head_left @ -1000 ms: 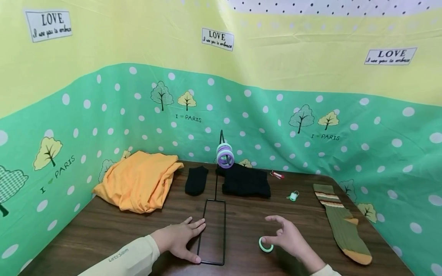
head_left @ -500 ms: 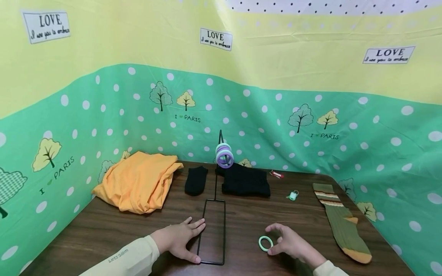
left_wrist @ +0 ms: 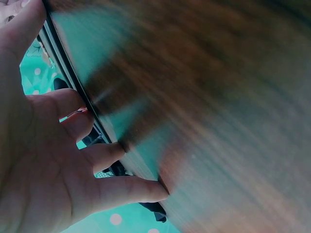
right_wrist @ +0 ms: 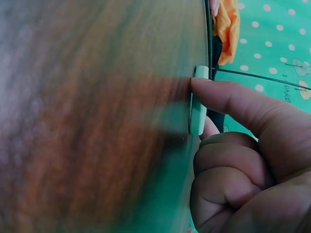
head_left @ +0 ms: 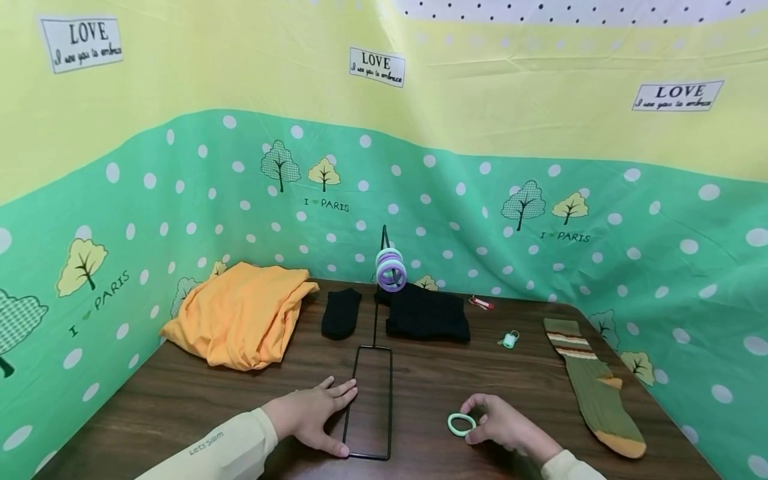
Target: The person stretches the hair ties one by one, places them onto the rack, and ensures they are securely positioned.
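Note:
My left hand (head_left: 318,413) lies flat with fingers spread, touching the left side of the wire base of a black stand (head_left: 391,400). Several purple and pale green rings (head_left: 390,259) hang from the stand's upper arm. Right of the base, my right hand (head_left: 501,423) pinches a loose pale green ring (head_left: 449,425) by its right edge, close over the table. In the right wrist view the thumb lies on the near face of this ring (right_wrist: 198,116), the other fingers curl below, and the forefinger is mostly hidden.
A crumpled orange cloth (head_left: 246,317) lies at the back left. Behind the base are a black sock (head_left: 340,313) and folded black cloth (head_left: 427,317). Farther right lie a red-and-white tag (head_left: 482,303), a green key tag (head_left: 510,341) and an olive sock (head_left: 585,380). A patterned curtain (head_left: 468,220) encloses the table.
My right thumb and forefinger have closed on the loose ring, which now looks flatter and more oval. My left hand and the stand have stayed put.

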Demonstrator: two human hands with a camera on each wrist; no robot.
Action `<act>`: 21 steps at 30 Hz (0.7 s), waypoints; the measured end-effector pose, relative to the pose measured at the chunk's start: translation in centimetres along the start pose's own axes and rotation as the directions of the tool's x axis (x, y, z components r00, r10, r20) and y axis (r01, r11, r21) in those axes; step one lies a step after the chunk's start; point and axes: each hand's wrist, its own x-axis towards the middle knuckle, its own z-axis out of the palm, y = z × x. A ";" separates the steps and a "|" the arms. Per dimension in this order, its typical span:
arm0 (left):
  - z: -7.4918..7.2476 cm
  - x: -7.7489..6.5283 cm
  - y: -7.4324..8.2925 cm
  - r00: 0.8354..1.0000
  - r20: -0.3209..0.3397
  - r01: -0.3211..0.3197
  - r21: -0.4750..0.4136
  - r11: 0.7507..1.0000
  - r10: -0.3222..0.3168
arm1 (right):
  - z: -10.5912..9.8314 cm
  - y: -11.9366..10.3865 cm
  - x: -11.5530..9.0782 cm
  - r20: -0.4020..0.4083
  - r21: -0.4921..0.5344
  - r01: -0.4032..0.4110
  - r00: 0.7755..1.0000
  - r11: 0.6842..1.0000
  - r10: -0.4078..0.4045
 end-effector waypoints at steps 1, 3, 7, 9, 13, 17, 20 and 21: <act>0.0 0.0 0.0 1.000 -0.001 -0.001 0.001 1.000 0.001 | 0.0 0.0 0.0 -0.001 -0.006 0.002 1.000 1.000 -0.002; 0.0 0.0 0.0 1.000 -0.002 -0.001 0.003 1.000 0.001 | 0.0 -0.1 0.1 -0.003 -0.014 0.014 1.000 1.000 -0.014; 0.0 0.0 0.0 1.000 -0.007 0.000 0.010 1.000 0.000 | 0.1 -0.5 0.2 0.000 -0.009 0.059 0.998 0.998 -0.059; 0.0 0.0 0.0 1.000 -0.009 0.000 0.012 1.000 0.001 | 0.2 -0.8 0.2 0.006 0.000 0.072 0.997 0.997 -0.072; 0.0 0.0 0.1 1.000 -0.009 0.004 0.011 1.000 -0.004 | 0.8 -1.6 0.1 0.028 0.013 0.082 0.996 0.997 -0.082; 0.0 0.0 0.1 1.000 -0.008 0.007 0.009 1.000 -0.007 | 1.6 -2.6 -0.3 0.034 0.006 0.094 0.995 0.996 -0.094; 0.0 -0.1 0.1 1.000 -0.005 0.006 0.004 1.000 -0.006 | 2.1 -3.5 -0.5 0.028 -0.002 0.107 0.994 0.994 -0.107; 0.0 -0.1 0.1 1.000 -0.005 0.006 0.001 1.000 -0.006 | 2.2 -3.7 -0.6 0.027 -0.004 0.113 0.993 0.994 -0.113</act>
